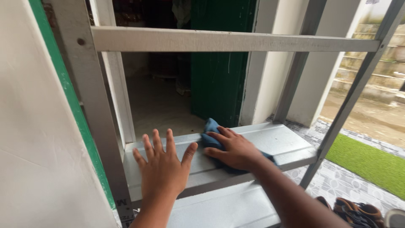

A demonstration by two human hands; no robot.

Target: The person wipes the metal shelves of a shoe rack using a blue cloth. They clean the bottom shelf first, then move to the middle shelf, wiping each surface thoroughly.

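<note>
Hands rest on the flat grey-painted metal shelf (278,141) of an open metal rack. The left hand (162,166) lies palm down with fingers spread wide and holds nothing. Just beside it, thumb nearly touching, the right hand (234,147) presses flat on a crumpled blue cleaning cloth (211,131), which sits on the shelf near its back edge, partly hidden under the palm and wrist. A horizontal grey metal crossbar (236,41) spans above. Behind the rack stands a dark green door (217,76). Green artificial grass mat (367,162) and brown sandals (356,211) lie on the patterned floor at right.
</note>
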